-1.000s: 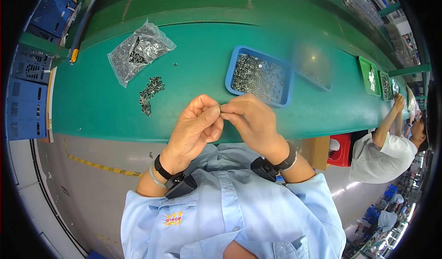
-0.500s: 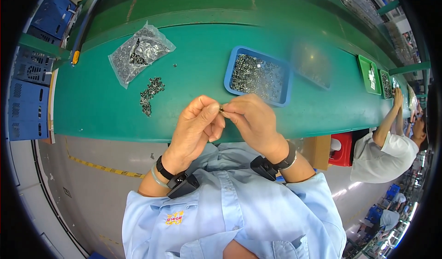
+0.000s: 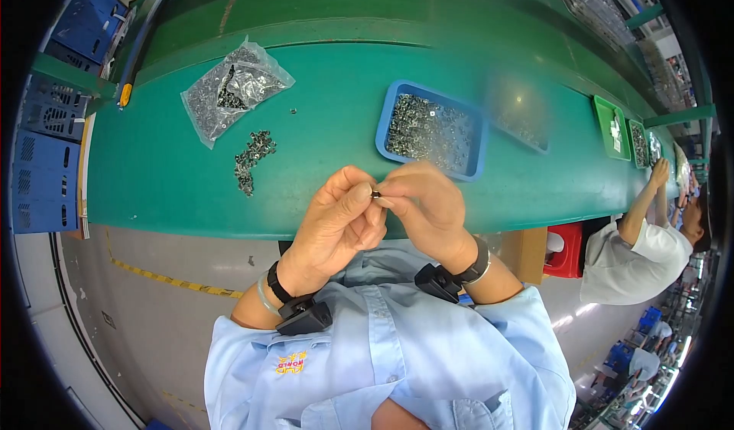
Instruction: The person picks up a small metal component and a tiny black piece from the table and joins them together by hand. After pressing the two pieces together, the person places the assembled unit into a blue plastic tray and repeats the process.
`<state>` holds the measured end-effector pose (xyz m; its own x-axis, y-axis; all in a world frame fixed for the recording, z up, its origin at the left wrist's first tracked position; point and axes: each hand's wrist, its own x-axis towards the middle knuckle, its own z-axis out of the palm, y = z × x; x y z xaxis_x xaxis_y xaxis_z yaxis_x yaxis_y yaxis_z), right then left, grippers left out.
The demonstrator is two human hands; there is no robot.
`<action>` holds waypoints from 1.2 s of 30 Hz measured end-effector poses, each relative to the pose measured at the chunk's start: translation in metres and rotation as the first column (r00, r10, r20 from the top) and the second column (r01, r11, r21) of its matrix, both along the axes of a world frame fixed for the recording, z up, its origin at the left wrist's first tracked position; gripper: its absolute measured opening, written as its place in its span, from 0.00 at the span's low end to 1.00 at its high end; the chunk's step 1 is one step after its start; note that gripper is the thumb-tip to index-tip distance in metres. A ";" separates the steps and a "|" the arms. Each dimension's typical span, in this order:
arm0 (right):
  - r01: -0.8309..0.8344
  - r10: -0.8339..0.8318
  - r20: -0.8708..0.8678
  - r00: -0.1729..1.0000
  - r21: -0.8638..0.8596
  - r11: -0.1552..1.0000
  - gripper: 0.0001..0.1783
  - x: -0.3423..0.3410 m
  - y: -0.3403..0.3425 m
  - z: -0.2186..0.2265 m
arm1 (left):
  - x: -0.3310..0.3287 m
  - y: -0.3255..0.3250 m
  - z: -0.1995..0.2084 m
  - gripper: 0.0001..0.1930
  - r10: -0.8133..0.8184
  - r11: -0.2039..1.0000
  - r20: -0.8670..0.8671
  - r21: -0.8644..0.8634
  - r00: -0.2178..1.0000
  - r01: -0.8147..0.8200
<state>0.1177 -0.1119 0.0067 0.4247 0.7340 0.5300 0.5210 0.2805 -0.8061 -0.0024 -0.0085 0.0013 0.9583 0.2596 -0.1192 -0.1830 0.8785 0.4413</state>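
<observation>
1. While the left hand (image 3: 336,214) and the right hand (image 3: 430,207) meet at the fingertips, the step in hand appears to be fine handling of one small dark part (image 3: 375,194) — held between them, above the tabletop (image 3: 160,170) and towards its near edge.
2. Both grips look closed: thumb and finger of each hand seem clamped on that part, though the fingertips hide where each one presses.
3. As far as one can judge, the next move calls for a firm pinch and small finger motions, since so little of the part stands clear.
4. The part looks nearly black and compact; its finer shape is too small to tell.
5. Small dark pieces lie in a loose pile (image 3: 253,159) well in from the tabletop's left edge — a blue tray (image 3: 385,113) of metallic pieces (image 3: 419,124) sits right of its middle.
</observation>
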 end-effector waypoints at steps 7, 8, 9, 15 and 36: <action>-0.038 0.038 0.098 0.995 0.002 0.999 0.09 0.004 0.005 0.003 | -0.003 0.006 0.010 0.08 0.051 0.979 -0.110 0.200 0.993 -0.028; -0.038 0.038 0.097 0.995 0.001 0.999 0.09 0.004 0.006 0.003 | -0.003 0.008 0.012 0.08 0.076 0.954 -0.163 0.297 0.984 -0.025; -0.032 0.033 0.088 0.996 -0.007 0.999 0.09 0.004 0.007 0.001 | -0.003 0.009 0.013 0.09 0.106 0.920 -0.212 0.391 0.972 -0.015; -0.016 0.016 0.024 1.000 0.004 1.000 0.09 0.002 0.010 -0.007 | -0.002 0.011 0.017 0.10 0.097 0.932 -0.210 0.363 0.973 -0.015; 0.170 -0.131 0.177 0.975 -0.223 0.960 0.08 0.037 -0.002 0.006 | 0.003 0.017 0.005 0.09 0.080 0.948 -0.252 0.318 0.964 0.005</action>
